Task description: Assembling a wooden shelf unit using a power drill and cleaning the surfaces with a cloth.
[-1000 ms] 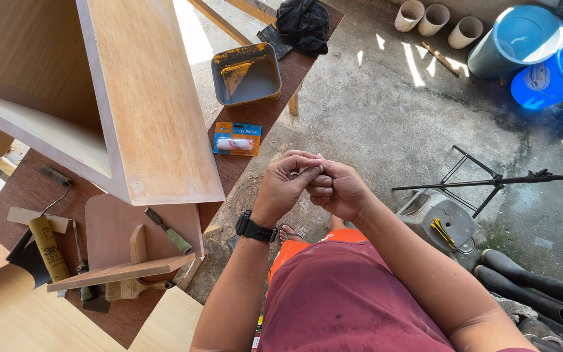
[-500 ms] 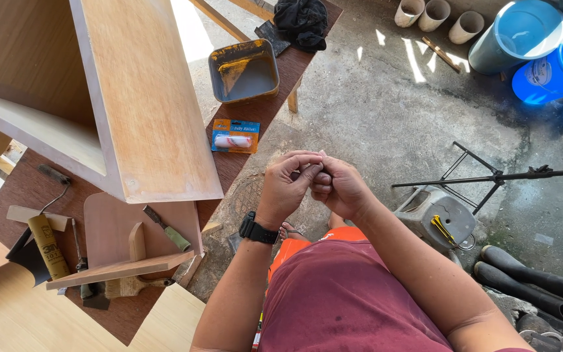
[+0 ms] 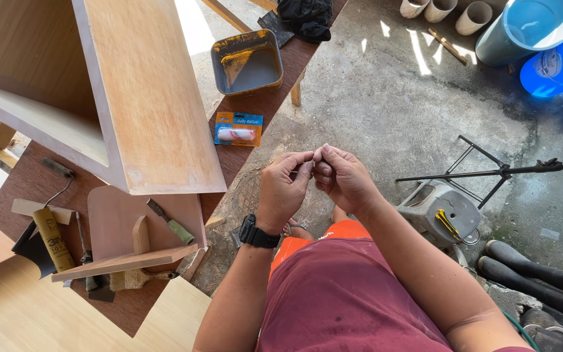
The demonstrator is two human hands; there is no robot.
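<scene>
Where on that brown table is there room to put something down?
Bare brown tabletop shows between the grey paint tray and the orange-and-blue roller packet, and just below that packet. The end near the yellow sandpaper roll and small curved wooden shelf is crowded with tools.

matt wood cabinet (image 3: 144, 98), rough concrete floor (image 3: 373, 98)

I see bright daylight coming from the top, with sun patches on the concrete floor (image 3: 386, 98) near the pipes. Glare washes out the strip beside the wooden cabinet (image 3: 144, 98). The view is sharp, shadows soft, and lines bend slightly toward the edges.
</scene>
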